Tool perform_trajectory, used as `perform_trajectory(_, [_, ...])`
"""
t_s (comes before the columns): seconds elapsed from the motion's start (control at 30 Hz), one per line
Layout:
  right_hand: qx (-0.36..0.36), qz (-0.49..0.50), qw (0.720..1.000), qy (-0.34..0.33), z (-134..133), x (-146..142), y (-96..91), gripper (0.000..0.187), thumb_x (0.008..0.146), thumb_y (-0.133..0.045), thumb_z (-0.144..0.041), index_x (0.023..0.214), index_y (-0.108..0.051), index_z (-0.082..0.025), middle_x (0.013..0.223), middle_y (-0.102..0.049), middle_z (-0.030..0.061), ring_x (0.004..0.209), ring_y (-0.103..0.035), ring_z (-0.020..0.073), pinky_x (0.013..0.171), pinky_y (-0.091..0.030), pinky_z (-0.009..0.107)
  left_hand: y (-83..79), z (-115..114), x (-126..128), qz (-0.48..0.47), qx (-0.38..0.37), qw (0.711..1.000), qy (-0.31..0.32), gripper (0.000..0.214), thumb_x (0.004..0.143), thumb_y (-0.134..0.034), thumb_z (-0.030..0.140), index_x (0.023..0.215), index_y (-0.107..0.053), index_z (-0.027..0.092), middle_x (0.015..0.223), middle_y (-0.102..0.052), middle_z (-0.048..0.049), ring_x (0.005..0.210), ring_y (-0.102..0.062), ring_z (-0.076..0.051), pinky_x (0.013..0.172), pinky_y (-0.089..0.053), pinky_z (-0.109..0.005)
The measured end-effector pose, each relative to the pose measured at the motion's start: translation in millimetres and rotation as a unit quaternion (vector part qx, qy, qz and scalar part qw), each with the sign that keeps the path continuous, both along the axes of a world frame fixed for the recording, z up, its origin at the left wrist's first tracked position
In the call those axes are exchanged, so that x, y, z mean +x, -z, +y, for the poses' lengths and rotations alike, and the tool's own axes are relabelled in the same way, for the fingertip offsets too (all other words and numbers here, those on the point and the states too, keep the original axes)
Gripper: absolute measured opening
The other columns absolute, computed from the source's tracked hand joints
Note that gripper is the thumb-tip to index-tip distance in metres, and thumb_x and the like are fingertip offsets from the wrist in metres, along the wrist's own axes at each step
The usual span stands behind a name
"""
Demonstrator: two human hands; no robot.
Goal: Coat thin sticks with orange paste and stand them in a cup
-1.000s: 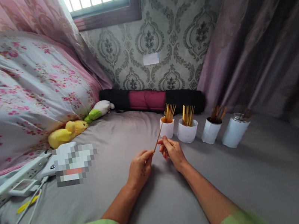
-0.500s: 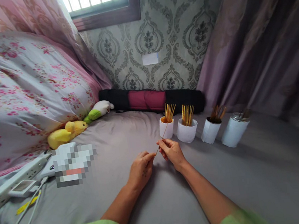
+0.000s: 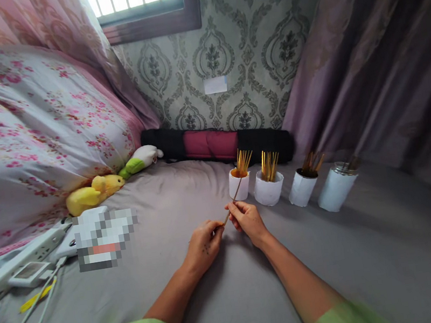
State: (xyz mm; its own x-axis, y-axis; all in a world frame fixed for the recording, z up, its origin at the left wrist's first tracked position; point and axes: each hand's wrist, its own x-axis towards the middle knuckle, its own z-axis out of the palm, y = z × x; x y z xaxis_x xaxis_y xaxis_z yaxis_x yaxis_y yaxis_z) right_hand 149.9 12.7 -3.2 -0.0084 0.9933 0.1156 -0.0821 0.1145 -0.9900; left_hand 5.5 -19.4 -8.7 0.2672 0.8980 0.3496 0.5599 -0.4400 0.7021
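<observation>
My left hand [image 3: 204, 244] and my right hand [image 3: 246, 220] meet over the grey bedsheet, both pinched on one thin wooden stick [image 3: 233, 202]. The stick slants up and to the right toward the leftmost white cup [image 3: 239, 184]. That cup holds several yellow sticks [image 3: 243, 162]. Beside it stand a second white cup [image 3: 268, 188] with yellow sticks, a third cup [image 3: 302, 187] with darker brown sticks, and a white-wrapped jar [image 3: 337, 192] at the far right.
A floral quilt [image 3: 26, 131] is heaped at the left, with yellow and green plush toys [image 3: 93, 192] at its foot. A white power strip [image 3: 14, 261] and cables lie at the left edge. A black and magenta roll [image 3: 217, 145] rests against the wall.
Both hands have sunk slightly toward the sheet with the stick, which now lies at a lower slant. The cups have not moved.
</observation>
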Motion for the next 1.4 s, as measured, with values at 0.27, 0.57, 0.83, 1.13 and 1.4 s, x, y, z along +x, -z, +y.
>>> perform_trajectory(0.27, [0.004,-0.020,1.000,0.001,2.6,1.2,1.4,0.036,0.075,-0.053,-0.048,0.082,-0.061,-0.013,0.053,-0.048,-0.0044,0.036,-0.037,0.0049,0.030,-0.027,0.017,-6.8,-3.1,2.7,-0.075,-0.104,0.992,-0.003,0.029,0.079,-0.045,0.029,0.093,-0.065,0.013,0.077,-0.064,-0.0039,0.068,-0.054,-0.014,0.064,-0.039,-0.023])
perform_trajectory(0.57, [0.023,-0.026,0.999,0.021,2.6,1.0,1.7,0.036,0.076,-0.052,-0.050,0.080,-0.058,-0.014,0.056,-0.048,-0.0046,0.036,-0.038,0.0044,0.029,-0.027,0.017,-2.5,3.6,4.9,-0.243,-0.259,0.934,0.015,0.031,0.069,-0.050,0.022,0.097,-0.058,0.011,0.073,-0.062,-0.0027,0.053,-0.047,-0.008,0.047,-0.034,-0.019])
perform_trajectory(0.83, [0.022,-0.006,0.999,0.027,-0.6,-0.5,-3.8,0.038,0.072,-0.055,-0.053,0.076,-0.057,-0.015,0.055,-0.051,-0.0043,0.034,-0.037,0.0042,0.029,-0.027,0.017,-13.7,1.1,4.8,-0.397,-0.346,0.850,0.022,0.037,0.064,-0.063,0.024,0.097,-0.056,0.008,0.072,-0.061,-0.0047,0.047,-0.045,-0.005,0.042,-0.033,-0.019])
perform_trajectory(1.13, [0.017,0.008,1.000,0.019,0.9,0.1,-0.8,0.037,0.072,-0.057,-0.050,0.078,-0.059,-0.014,0.057,-0.053,-0.0032,0.036,-0.039,0.0043,0.029,-0.027,0.017,-12.4,1.6,2.5,-0.444,-0.362,0.819,0.000,0.033,0.066,-0.063,0.022,0.095,-0.053,0.009,0.066,-0.059,-0.0036,0.045,-0.043,-0.004,0.041,-0.029,-0.018])
perform_trajectory(1.4, [0.007,0.025,0.998,0.050,3.2,3.7,-2.4,0.039,0.070,-0.057,-0.052,0.078,-0.058,-0.014,0.056,-0.052,-0.0035,0.036,-0.038,0.0040,0.029,-0.027,0.017,-9.6,4.1,1.4,-0.437,-0.359,0.824,-0.018,0.031,0.065,-0.060,0.019,0.094,-0.054,0.009,0.066,-0.059,-0.0038,0.047,-0.045,-0.005,0.042,-0.030,-0.018])
